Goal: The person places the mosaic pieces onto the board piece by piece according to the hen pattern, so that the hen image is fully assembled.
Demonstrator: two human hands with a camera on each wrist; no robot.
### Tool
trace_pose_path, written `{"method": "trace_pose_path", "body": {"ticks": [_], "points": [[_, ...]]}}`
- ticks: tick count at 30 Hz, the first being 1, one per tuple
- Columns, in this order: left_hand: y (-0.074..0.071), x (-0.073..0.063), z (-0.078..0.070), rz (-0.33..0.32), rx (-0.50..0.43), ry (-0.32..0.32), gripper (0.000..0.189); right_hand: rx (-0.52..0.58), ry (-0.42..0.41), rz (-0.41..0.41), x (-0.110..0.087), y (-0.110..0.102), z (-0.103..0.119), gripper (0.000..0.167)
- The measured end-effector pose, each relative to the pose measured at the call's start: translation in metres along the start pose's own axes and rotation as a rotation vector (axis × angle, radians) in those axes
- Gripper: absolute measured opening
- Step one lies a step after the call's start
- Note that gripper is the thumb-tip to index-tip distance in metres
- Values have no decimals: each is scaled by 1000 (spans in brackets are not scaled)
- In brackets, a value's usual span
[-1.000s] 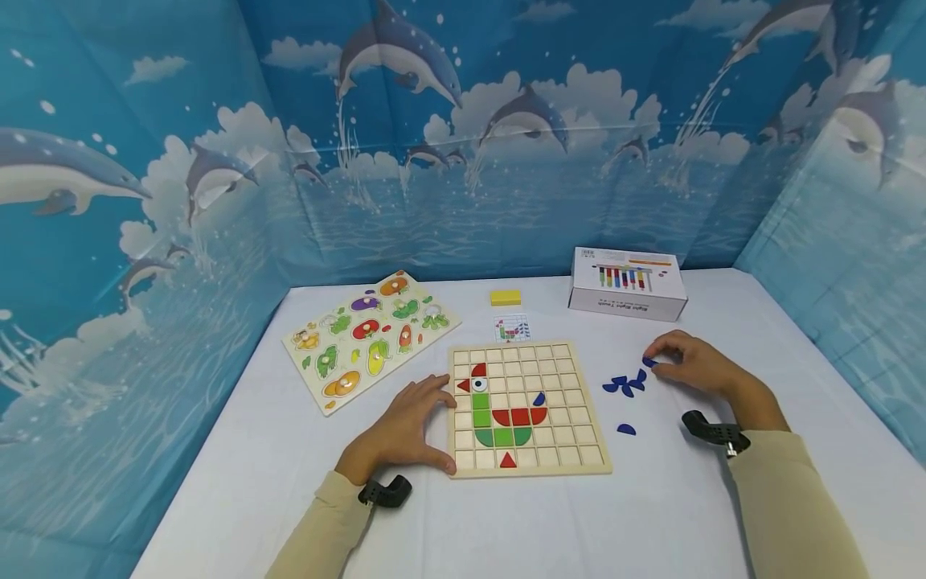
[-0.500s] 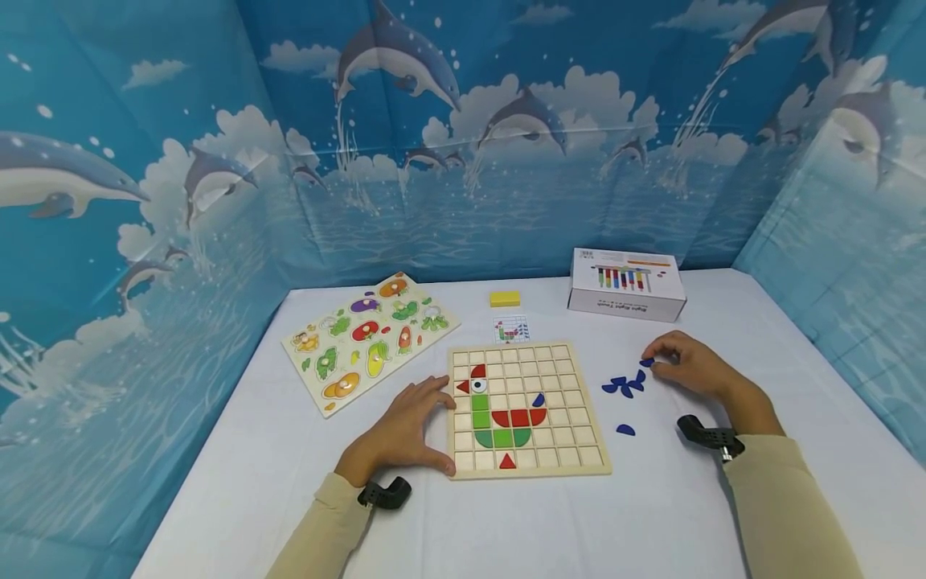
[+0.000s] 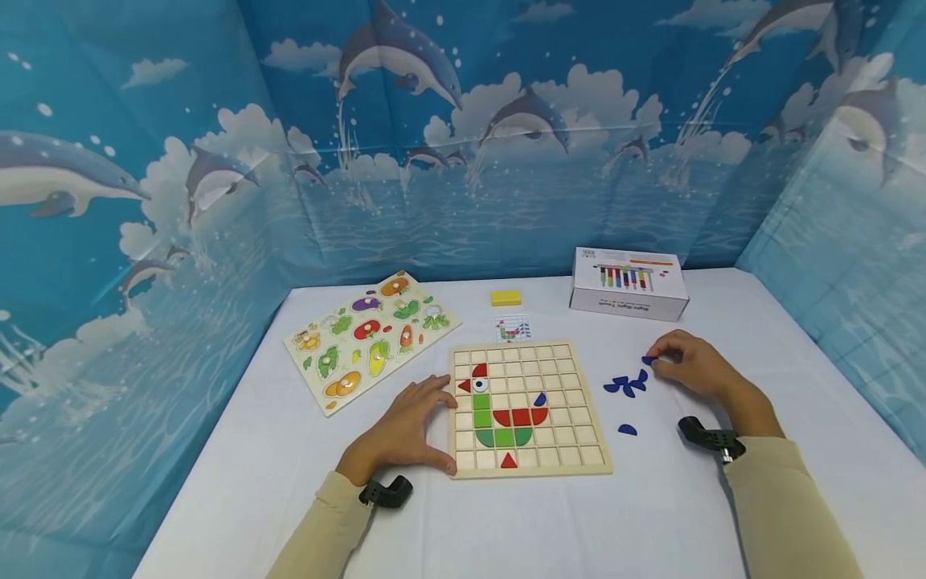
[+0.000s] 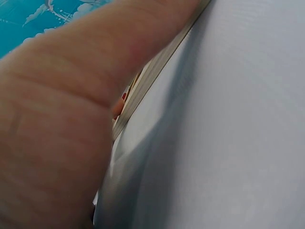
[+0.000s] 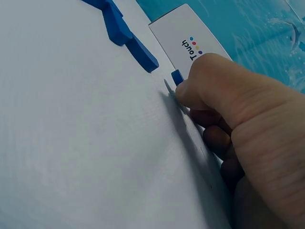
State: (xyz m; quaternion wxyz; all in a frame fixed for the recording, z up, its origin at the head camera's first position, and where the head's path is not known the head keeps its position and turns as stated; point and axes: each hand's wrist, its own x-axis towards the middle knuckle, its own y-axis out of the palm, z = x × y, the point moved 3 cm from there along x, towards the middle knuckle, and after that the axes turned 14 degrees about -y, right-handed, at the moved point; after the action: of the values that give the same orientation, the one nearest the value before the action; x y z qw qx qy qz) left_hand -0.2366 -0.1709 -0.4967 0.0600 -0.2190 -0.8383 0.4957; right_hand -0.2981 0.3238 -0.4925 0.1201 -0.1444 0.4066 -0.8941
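Observation:
My left hand [image 3: 401, 430] lies along the left edge of a wooden grid board [image 3: 564, 394], thumb and fingers spread and touching its rim. Red, green and blue wooden pieces form a bird-like figure on the board, including an eye piece [image 3: 480, 385] and a single blue piece [image 3: 539, 399]. To the board's right, my right hand [image 3: 698, 366] pinches a blue half-round piece [image 3: 649, 360] between thumb and fingertips; in the right wrist view only a bit of this blue piece [image 5: 177, 76] shows past the thumb. A cluster of blue pieces [image 3: 626, 383] lies just left of that hand.
One separate blue half-round piece [image 3: 627, 429] lies nearer me. Behind the board are a pattern card [image 3: 513, 328] and a yellow block [image 3: 506, 298]. A white box [image 3: 629, 283] stands at the back right, a vegetable puzzle board [image 3: 372, 342] at the back left.
My right wrist has shifted slightly left, with the blue half-round piece still between its fingers. The left hand and the board stay as they were.

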Motion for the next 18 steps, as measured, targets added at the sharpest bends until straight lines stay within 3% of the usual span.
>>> {"method": "trace_pose_path", "body": {"ticks": [10,18], "points": [[0,1,-1,-8,0,6,91,14,-38,-27,-1,-1,4,14],[1,1,0,-8,0,6,90,8,-142,-2,8,4,31,13]]}}
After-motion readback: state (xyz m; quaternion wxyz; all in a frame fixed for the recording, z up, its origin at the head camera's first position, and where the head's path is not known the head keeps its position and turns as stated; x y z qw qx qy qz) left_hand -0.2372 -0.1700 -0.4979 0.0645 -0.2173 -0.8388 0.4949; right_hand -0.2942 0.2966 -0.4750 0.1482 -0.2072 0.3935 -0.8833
